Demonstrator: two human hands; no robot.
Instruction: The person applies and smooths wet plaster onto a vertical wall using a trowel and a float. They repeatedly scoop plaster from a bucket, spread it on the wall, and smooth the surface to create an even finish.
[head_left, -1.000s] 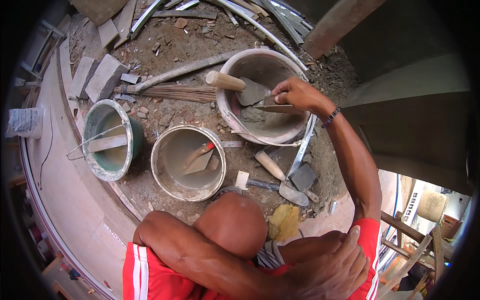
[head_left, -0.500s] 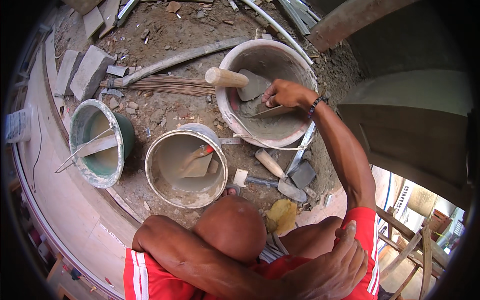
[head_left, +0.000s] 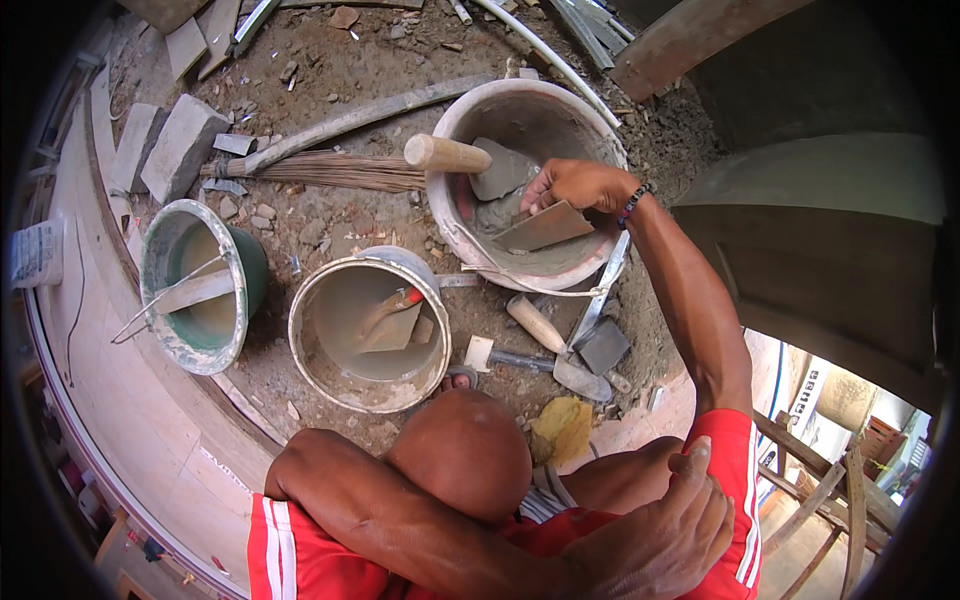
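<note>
My right hand [head_left: 582, 186] reaches into a large round pale tub [head_left: 478, 110] coated with grey mortar. Its fingers are closed on the edge of a flat rectangular plate [head_left: 546, 228], whose broad face shows. Beside it, a trowel with a thick wooden handle [head_left: 447, 154] leans on the tub's left rim, its blade in the wet mortar [head_left: 490, 215]. My left forearm lies across my bent knee. The left hand [head_left: 655, 530] hangs near my right sleeve, fingers loosely extended, holding nothing.
Left of the tub are a bucket of cloudy water [head_left: 330, 340] with a red-and-wood-handled tool and a green bucket [head_left: 247, 270]. A hammer [head_left: 515, 360], a trowel [head_left: 537, 323] and a yellow sponge [head_left: 562, 430] lie near my knees. A stick broom [head_left: 330, 170] lies beyond.
My right hand has tilted the plate, so more of its broad face shows above the mortar. The left hand keeps its place.
</note>
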